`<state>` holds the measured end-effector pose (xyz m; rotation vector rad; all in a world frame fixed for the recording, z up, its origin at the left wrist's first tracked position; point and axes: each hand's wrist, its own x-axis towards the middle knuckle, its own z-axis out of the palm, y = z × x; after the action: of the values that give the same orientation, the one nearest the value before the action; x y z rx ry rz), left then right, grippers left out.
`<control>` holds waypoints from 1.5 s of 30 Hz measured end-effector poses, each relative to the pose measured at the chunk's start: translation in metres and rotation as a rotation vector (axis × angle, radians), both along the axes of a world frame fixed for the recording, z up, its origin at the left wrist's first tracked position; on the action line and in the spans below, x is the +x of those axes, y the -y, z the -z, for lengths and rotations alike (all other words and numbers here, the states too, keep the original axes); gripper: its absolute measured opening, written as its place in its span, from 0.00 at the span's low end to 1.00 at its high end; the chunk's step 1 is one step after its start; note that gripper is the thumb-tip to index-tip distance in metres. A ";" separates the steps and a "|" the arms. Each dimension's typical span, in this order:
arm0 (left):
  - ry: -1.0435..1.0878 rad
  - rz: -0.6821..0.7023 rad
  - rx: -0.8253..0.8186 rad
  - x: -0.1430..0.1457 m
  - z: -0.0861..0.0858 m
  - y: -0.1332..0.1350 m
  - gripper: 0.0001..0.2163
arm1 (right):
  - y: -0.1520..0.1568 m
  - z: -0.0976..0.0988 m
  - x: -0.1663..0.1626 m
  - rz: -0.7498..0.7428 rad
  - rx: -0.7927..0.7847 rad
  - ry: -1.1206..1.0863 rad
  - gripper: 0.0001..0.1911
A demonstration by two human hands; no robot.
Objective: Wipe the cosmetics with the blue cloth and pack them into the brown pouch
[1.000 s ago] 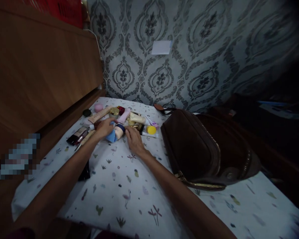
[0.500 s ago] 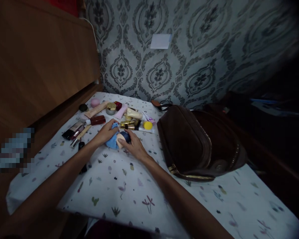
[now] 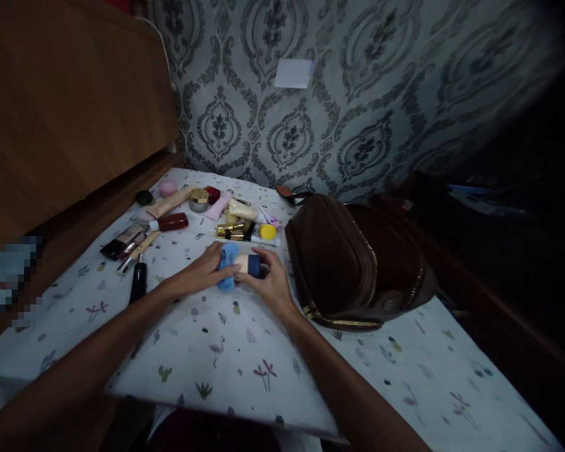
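My left hand (image 3: 198, 276) presses a blue cloth (image 3: 226, 271) against a small beige bottle with a dark blue cap (image 3: 250, 263). My right hand (image 3: 274, 282) is wrapped round that bottle from the right. Both hands meet above the white printed cloth (image 3: 226, 351) covering the table, just left of an open brown leather bag (image 3: 353, 263).
Several cosmetics lie at the far left of the table: a dark red bottle (image 3: 172, 222), a gold-lidded jar (image 3: 199, 199), a pink sponge (image 3: 168, 187), a yellow cap (image 3: 267, 231), gold lipsticks (image 3: 233, 231), a black tube (image 3: 138, 282). A wooden board (image 3: 66, 113) rises on the left, patterned wallpaper (image 3: 358, 94) behind.
Both hands have drawn the bottle and blue cloth away from the pile of cosmetics toward me. The view has shifted, so everything sits a little further left.
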<state>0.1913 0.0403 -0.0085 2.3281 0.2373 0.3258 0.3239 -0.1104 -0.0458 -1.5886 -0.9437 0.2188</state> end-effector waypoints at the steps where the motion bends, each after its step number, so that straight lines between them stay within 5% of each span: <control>1: -0.019 -0.001 0.026 0.000 0.000 0.000 0.19 | 0.003 0.000 0.002 0.012 0.013 -0.043 0.32; 8: 0.078 -0.219 -0.019 -0.004 -0.004 -0.004 0.19 | 0.004 0.001 0.010 0.039 0.064 -0.224 0.35; 11: 0.148 -0.279 -0.025 -0.002 -0.002 -0.002 0.12 | 0.001 0.001 0.006 0.009 0.041 -0.176 0.34; 18: 0.171 -0.057 -0.091 0.002 0.004 0.006 0.12 | -0.001 0.004 -0.005 -0.120 -0.018 -0.170 0.40; 24: 0.248 -0.159 -0.241 -0.001 -0.003 0.010 0.18 | 0.002 -0.003 -0.005 -0.168 0.009 -0.143 0.27; 29: 0.231 0.117 -0.295 0.000 -0.003 0.017 0.26 | 0.005 -0.001 -0.004 -0.122 0.009 0.114 0.29; 37: 0.141 0.088 -0.235 0.001 0.006 0.015 0.27 | 0.003 0.007 -0.002 -0.061 -0.030 0.201 0.34; 42: 0.123 -0.086 -0.264 0.002 0.013 0.010 0.25 | 0.005 0.005 0.001 0.003 -0.074 0.237 0.33; 45: 0.179 -0.214 -0.135 0.001 0.014 0.016 0.17 | 0.005 0.001 0.000 0.028 -0.101 0.274 0.32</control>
<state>0.1925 0.0245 -0.0230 2.1293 0.4082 0.6016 0.3239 -0.1154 -0.0464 -1.7530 -1.1346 0.0290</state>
